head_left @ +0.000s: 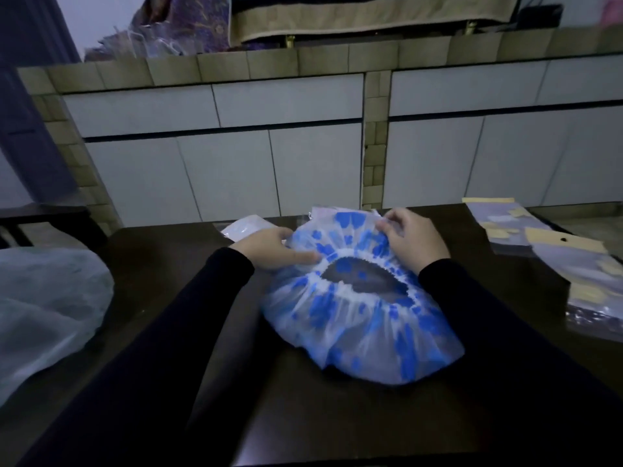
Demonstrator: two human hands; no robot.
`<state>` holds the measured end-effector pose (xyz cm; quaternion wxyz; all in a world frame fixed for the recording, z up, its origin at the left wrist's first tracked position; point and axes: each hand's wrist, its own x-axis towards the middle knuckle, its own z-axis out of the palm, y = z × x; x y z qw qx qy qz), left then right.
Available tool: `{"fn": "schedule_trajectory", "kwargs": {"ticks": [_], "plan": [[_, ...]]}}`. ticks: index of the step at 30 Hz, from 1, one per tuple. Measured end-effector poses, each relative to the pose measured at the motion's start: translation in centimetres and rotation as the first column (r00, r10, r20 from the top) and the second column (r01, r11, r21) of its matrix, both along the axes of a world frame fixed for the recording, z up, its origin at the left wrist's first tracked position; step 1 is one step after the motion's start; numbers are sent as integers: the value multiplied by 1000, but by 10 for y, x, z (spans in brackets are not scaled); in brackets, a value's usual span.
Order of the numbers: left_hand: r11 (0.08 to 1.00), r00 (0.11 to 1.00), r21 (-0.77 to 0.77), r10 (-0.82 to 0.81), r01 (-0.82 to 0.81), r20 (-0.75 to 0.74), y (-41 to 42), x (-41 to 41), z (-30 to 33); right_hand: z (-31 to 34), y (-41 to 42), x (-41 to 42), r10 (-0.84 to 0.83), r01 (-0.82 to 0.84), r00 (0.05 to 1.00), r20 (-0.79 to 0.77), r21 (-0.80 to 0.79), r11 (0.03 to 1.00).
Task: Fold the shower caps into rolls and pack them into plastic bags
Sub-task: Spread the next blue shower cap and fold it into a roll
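Note:
A clear shower cap point(357, 318) printed with blue shapes lies spread on the dark table point(168, 281), its elastic opening facing up. My left hand point(269, 249) holds the cap's left rim, fingers reaching to the elastic band. On the far right side my right hand point(413, 239) pinches the gathered plastic with curled fingers. Both arms wear black sleeves. A stack of clear plastic bags point(553, 251) with beige header cards lies at the right of the table.
A large pale translucent bag point(43, 308) sits at the table's left edge. Another clear plastic piece point(246, 227) lies behind my left hand. Beyond the table's far edge stand white cabinet fronts point(236, 170) framed with tan tiles.

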<state>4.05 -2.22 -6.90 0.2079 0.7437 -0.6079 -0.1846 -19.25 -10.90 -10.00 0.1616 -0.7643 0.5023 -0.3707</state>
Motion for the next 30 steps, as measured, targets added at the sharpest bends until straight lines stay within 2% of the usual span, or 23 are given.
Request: {"fn": "schedule_trajectory", "kwargs": {"ticks": [1,4,6,7,9,12,14,16,19,21,25,28,30], "plan": [[999,998,50,-5,9,-67,-1,-3,-2,2,-2,-10,-64,62,996,-55,-29,998],[985,979,-111,113,-133,-171,-6,-17,-20,10,6,-24,-198,182,956,-215,-95,979],[974,978,-132,170,-186,-124,-5,-28,-29,13,22,-25,-194,186,941,-278,-56,981],[974,981,-119,185,-191,-53,-1,-32,-30,11,31,-25,-169,171,941,-293,-21,985],[969,971,-127,225,-213,86,6,-38,-30,11,50,-28,-118,137,966,-228,69,988],[916,932,-336,299,-220,206,21,-50,-16,17,71,-41,-124,129,991,-50,119,984],[856,938,-501,269,-128,220,29,-63,-6,16,80,-44,-118,117,993,0,123,985],[832,961,-554,168,-18,221,37,-82,-1,5,86,-40,-86,85,996,-1,155,984],[934,983,-348,-19,84,185,49,-108,-22,-22,87,-33,-24,37,998,-66,192,981],[964,963,-222,-89,147,255,56,-110,-44,-37,87,-33,-8,28,992,-124,166,986],[983,951,37,-183,179,251,64,-84,-66,-51,80,-42,17,13,952,-305,96,995],[973,933,107,-226,203,279,72,-63,-67,-50,73,-54,76,-35,906,-417,106,994],[970,944,154,-223,189,244,77,-50,-62,-47,68,-63,127,-71,879,-459,138,988]]}}
